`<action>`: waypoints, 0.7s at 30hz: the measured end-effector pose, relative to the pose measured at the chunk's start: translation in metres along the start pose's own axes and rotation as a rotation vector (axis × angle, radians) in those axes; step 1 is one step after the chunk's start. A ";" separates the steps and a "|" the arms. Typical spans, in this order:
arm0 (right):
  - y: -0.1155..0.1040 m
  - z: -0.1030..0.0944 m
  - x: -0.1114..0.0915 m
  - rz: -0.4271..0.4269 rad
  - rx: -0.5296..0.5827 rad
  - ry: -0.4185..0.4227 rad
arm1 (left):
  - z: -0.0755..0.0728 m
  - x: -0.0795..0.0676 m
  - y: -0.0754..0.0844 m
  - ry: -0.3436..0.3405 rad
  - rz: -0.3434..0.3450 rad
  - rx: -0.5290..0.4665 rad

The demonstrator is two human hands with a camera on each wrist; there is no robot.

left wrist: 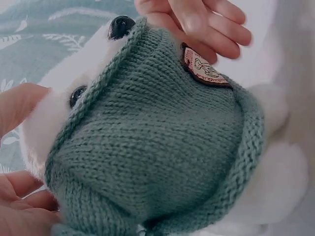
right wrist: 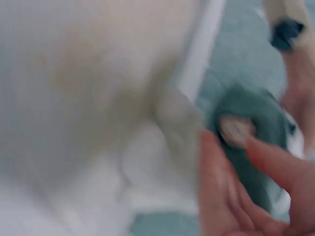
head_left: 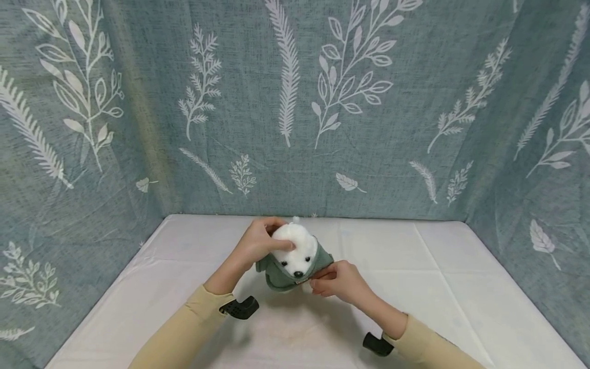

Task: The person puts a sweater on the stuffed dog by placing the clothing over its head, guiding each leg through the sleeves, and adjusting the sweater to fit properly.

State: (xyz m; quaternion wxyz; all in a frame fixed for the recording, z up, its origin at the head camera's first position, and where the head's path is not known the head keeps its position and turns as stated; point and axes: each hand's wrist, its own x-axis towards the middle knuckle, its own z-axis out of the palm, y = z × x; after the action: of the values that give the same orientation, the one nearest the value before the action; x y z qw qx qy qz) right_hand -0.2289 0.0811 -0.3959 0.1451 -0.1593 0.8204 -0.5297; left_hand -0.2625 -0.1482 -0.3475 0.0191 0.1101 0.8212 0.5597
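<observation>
Plush toy [head_left: 300,260] hovers over the table [head_left: 428,266] in my head view, left hand [head_left: 260,239] clasping its head, right hand [head_left: 344,282] at its garment [head_left: 281,280]; left wrist shows right fingers [left wrist: 227,28] beside its label [left wrist: 204,70]; right wrist blurs, so I can't tell whether they pinch.

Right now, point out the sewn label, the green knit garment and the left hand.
Sewn label [left wrist: 204,68]: left wrist view, middle of its printed face.
Green knit garment [left wrist: 152,132]: left wrist view, middle of its knit surface.
Left hand [head_left: 259,239]: head view, back of the hand.
</observation>
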 end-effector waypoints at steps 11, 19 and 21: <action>-0.015 -0.051 0.000 -0.162 -0.326 0.201 | -0.002 0.003 -0.001 -0.047 0.033 0.046; 0.000 -0.043 0.020 -0.268 -0.162 0.057 | -0.003 0.005 -0.001 -0.080 0.052 0.039; -0.003 -0.041 0.020 -0.262 -0.167 0.062 | -0.004 0.005 0.000 -0.081 0.053 0.038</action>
State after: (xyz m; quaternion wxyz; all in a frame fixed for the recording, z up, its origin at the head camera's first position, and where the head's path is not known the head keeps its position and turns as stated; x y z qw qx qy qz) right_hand -0.2633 0.1058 -0.3780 0.0355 -0.2603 0.8379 -0.4785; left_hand -0.2678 -0.1508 -0.3458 0.0353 0.1548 0.8269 0.5394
